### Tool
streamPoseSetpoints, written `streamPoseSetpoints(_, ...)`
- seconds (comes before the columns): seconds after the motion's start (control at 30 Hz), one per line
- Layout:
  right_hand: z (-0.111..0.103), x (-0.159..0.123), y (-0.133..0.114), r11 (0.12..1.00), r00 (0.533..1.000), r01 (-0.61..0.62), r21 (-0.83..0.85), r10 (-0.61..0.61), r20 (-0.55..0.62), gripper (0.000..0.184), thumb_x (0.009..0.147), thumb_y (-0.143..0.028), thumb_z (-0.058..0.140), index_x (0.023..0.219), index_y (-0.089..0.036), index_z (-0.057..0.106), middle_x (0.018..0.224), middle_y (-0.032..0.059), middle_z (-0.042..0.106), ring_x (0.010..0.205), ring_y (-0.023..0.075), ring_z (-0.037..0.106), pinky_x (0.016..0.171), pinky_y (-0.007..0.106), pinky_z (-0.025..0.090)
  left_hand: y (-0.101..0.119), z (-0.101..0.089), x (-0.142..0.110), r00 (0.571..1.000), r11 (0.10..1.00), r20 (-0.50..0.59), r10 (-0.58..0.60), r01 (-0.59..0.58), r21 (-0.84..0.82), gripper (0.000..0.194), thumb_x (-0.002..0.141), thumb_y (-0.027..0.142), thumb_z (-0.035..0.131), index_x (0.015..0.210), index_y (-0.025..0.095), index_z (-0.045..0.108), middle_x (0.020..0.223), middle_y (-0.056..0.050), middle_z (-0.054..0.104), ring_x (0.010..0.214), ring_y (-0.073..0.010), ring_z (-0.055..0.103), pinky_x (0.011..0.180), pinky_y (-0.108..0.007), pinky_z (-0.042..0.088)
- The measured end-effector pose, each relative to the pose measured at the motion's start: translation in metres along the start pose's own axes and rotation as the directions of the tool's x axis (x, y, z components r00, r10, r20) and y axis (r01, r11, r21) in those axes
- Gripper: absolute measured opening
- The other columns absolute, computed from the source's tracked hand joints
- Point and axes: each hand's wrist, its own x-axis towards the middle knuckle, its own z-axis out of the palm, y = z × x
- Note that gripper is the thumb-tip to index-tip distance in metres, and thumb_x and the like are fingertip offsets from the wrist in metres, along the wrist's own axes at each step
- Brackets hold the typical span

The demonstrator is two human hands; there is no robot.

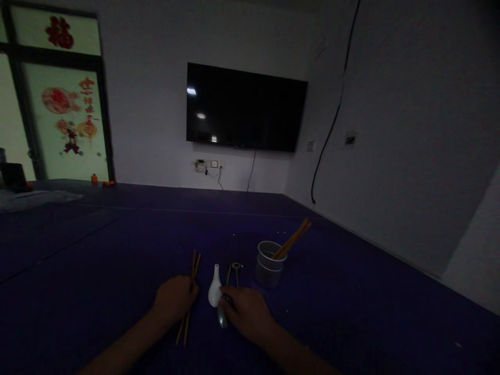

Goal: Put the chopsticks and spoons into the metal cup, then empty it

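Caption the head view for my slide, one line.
Left hand holds chopsticks, right hand beside a white spoon; sticks lean in a cup.

Black television (244, 107), grey wall (146, 104) (dim)

Looks like a room in a home to me, can't be 100% sure tho: big wall-mounted TV (246, 107), red festive decals (58, 100) on the glass door (47, 151), chopsticks (292, 239) in a metal cup (269, 273)

Red 福 (59, 32) on upper pane (86, 32)
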Motion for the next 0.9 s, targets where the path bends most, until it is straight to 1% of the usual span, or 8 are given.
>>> streamPoseSetpoints(0.2, -0.0018, 0.0001, -0.0008, 1.000, 1.000, -0.005, 0.010, 0.005, 0.013, 0.036, 0.088, -0.032, 0.043, 0.121, -0.026, 0.055, 0.106, 0.0045, 0.067, 0.094, 0.0190, 0.063, 0.078, 0.026, 0.042, -0.0006, -0.0003, 0.0011, 1.000, 1.000, 0.002, -0.004, 0.004, -0.014, 0.037, 0.083, 0.032, 0.033, 0.087, 0.016, 0.066, 0.091, -0.012, 0.069, 0.084, -0.0237, 0.065, 0.074, -0.034, 0.047)
streamPoseSetpoints(0.37, -0.0045, -0.0010, -0.0030, 1.000, 1.000, -0.012, 0.003, 0.012, 0.005, 0.034, 0.087, -0.032, 0.044, 0.118, -0.027, 0.056, 0.105, 0.0041, 0.068, 0.093, 0.0212, 0.063, 0.077, 0.028, 0.043, -0.0027, 0.0009, 0.0026, 1.000, 0.999, -0.007, 0.003, -0.003, -0.045, 0.033, 0.081, 0.031, 0.035, 0.082, 0.017, 0.065, 0.087, -0.010, 0.069, 0.082, -0.0226, 0.065, 0.073, -0.032, 0.047)
streamPoseSetpoints(0.47, -0.0030, -0.0010, -0.0022, 1.000, 1.000, -0.006, -0.004, 0.006, -0.001, 0.034, 0.087, -0.032, 0.044, 0.117, -0.026, 0.057, 0.104, 0.0040, 0.068, 0.092, 0.0215, 0.064, 0.077, 0.029, 0.043, -0.0031, 0.0007, 0.0020, 1.000, 0.998, -0.023, 0.015, -0.016, -0.058, 0.034, 0.081, 0.032, 0.034, 0.081, 0.017, 0.065, 0.086, -0.011, 0.069, 0.081, -0.0242, 0.065, 0.071, -0.034, 0.047)
streamPoseSetpoints(0.7, -0.0013, 0.0001, -0.0009, 1.000, 1.000, 0.011, -0.016, -0.011, -0.002, 0.036, 0.087, -0.033, 0.043, 0.120, -0.025, 0.055, 0.106, 0.0057, 0.067, 0.091, 0.0205, 0.063, 0.076, 0.028, 0.043, -0.0025, -0.0012, -0.0003, 1.000, 0.999, -0.017, 0.002, -0.003, -0.032, 0.033, 0.079, 0.033, 0.036, 0.082, 0.016, 0.064, 0.086, -0.012, 0.069, 0.081, -0.0248, 0.065, 0.069, -0.033, 0.047)
streamPoseSetpoints(0.9, -0.0046, -0.0005, -0.0040, 1.000, 1.000, 0.005, -0.022, -0.005, 0.004, 0.035, 0.087, -0.031, 0.042, 0.119, -0.025, 0.056, 0.102, 0.0052, 0.068, 0.089, 0.0194, 0.064, 0.072, 0.026, 0.043, -0.0050, 0.0035, 0.0018, 1.000, 0.999, -0.030, -0.004, 0.003, -0.034, 0.033, 0.080, 0.034, 0.036, 0.082, 0.016, 0.064, 0.086, -0.010, 0.068, 0.083, -0.0234, 0.064, 0.070, -0.031, 0.046)
